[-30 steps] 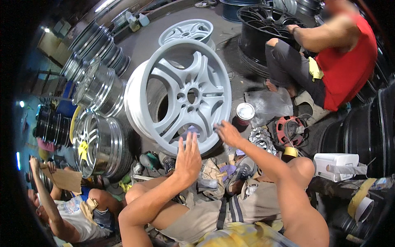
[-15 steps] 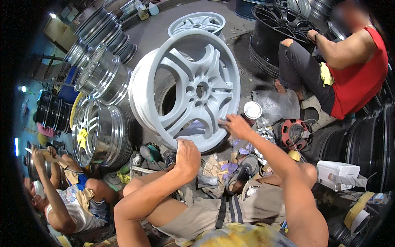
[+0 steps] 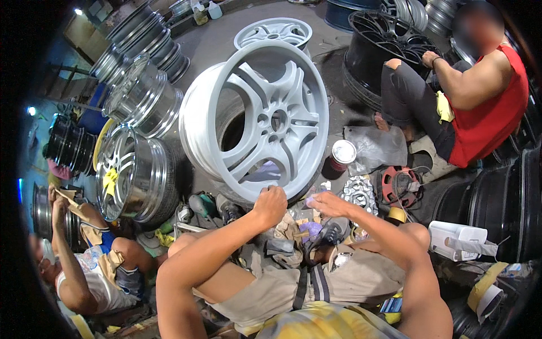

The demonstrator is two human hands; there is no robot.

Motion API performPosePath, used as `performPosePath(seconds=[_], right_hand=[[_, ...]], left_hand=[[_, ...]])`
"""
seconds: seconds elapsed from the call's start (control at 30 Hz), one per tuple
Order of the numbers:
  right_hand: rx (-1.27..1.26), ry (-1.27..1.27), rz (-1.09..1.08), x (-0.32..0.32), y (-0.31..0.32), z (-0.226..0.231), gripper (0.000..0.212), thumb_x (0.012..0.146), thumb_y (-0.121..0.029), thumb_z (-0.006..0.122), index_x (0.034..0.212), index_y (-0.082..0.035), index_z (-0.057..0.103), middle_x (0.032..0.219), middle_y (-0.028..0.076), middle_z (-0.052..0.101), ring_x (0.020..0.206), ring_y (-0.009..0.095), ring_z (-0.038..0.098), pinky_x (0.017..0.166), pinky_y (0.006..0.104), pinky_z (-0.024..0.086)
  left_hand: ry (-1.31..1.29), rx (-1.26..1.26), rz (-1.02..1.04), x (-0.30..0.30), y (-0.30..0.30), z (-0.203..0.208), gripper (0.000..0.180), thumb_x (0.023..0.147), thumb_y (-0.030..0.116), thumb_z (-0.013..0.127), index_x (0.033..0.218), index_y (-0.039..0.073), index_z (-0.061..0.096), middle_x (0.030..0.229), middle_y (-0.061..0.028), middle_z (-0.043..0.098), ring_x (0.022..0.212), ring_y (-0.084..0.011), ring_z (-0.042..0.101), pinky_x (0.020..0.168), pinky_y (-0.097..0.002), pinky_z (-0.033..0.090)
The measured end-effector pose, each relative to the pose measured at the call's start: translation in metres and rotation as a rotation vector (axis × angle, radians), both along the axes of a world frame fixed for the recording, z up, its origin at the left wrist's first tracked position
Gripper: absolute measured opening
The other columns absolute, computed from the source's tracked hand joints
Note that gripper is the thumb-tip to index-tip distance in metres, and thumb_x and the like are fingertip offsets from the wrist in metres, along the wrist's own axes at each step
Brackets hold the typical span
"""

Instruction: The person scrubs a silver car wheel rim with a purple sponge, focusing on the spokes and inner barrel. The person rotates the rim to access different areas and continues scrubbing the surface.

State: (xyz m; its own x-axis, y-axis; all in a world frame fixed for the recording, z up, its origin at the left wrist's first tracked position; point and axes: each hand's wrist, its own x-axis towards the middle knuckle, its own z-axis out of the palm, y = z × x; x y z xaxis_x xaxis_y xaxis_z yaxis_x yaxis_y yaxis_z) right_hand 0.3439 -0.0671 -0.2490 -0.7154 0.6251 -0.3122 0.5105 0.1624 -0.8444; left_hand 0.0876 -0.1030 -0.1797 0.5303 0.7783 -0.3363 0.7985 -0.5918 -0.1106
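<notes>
A grey-coated wheel rim (image 3: pixel 257 161) with wide split spokes stands tilted in front of me, its face toward me. At its lower edge is my left hand (image 3: pixel 271 204), fingers curled closed. Whether they grip the edge or hold something small is hidden. Just right of it, a little off the rim, my right hand (image 3: pixel 333 204) pinches a small purple scrap (image 3: pixel 311 199) that looks like sandpaper. Below, between my feet, lie crumpled brown paper and another purple piece (image 3: pixel 310 228).
An open paint can (image 3: pixel 340 160) and plastic sheet (image 3: pixel 384 148) lie right of the rim. A red reel (image 3: pixel 395 186) and white container (image 3: pixel 458 240) are nearer. Chrome wheels (image 3: pixel 132 175) line the left. One person works at far right by a black wheel (image 3: pixel 367 68), another at lower left.
My right hand has come off the rim's lower right edge and moved down toward me. My left hand has shifted slightly right along the bottom edge. The rim looks about the same.
</notes>
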Motion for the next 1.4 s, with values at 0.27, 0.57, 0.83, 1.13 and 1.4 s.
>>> performPosePath(seconds=[0.27,0.57,0.83,1.13,1.4], right_hand=[[0.406,-0.179,-0.149,0.017,0.001,-0.025,0.041,0.101,-0.032,0.058,0.096,0.008,0.063,0.091,0.033,0.067,0.097,0.051,0.066,0.085,0.0563,0.052],[0.665,0.041,-0.430,0.019,0.030,-0.011,0.024,0.098,-0.021,0.070,0.100,0.003,0.067,0.086,0.025,0.056,0.080,0.046,0.060,0.071,0.0488,0.049],[0.898,0.139,-0.465,-0.062,0.112,0.030,0.033,0.098,-0.013,0.068,0.131,-0.013,0.071,0.104,0.019,0.053,0.095,0.039,0.059,0.082,0.0468,0.050],[0.986,0.102,-0.629,-0.016,0.105,0.015,0.035,0.091,-0.005,0.070,0.126,-0.009,0.073,0.124,0.015,0.060,0.106,0.037,0.060,0.094,0.0445,0.052],[1.172,0.194,-0.515,-0.094,0.136,0.028,0.037,0.089,-0.009,0.070,0.125,-0.006,0.072,0.119,0.013,0.065,0.107,0.034,0.059,0.093,0.0472,0.051]], left_hand=[[-0.204,-0.118,0.208,0.048,0.018,-0.011,0.041,0.094,0.039,0.071,0.115,0.004,0.072,0.110,-0.0208,0.072,0.109,-0.0351,0.067,0.090,-0.0470,0.056],[-1.003,0.724,0.040,-0.013,0.098,0.192,0.013,0.088,0.007,0.071,0.100,0.001,0.069,0.104,-0.0170,0.069,0.101,-0.0362,0.066,0.093,-0.0462,0.052],[-0.659,0.875,0.496,-0.071,0.173,0.190,0.045,0.100,0.034,0.065,0.127,-0.002,0.065,0.116,-0.0257,0.068,0.111,-0.0435,0.064,0.098,-0.0509,0.050],[-0.669,0.679,0.758,-0.145,0.199,0.191,0.071,0.106,0.061,0.047,0.104,-0.003,0.076,0.092,-0.0355,0.070,0.096,-0.0547,0.068,0.087,-0.0571,0.051],[-0.655,0.712,0.727,-0.168,0.212,0.189,0.069,0.106,0.058,0.047,0.099,-0.005,0.076,0.088,-0.0349,0.069,0.092,-0.0543,0.068,0.084,-0.0564,0.052]])
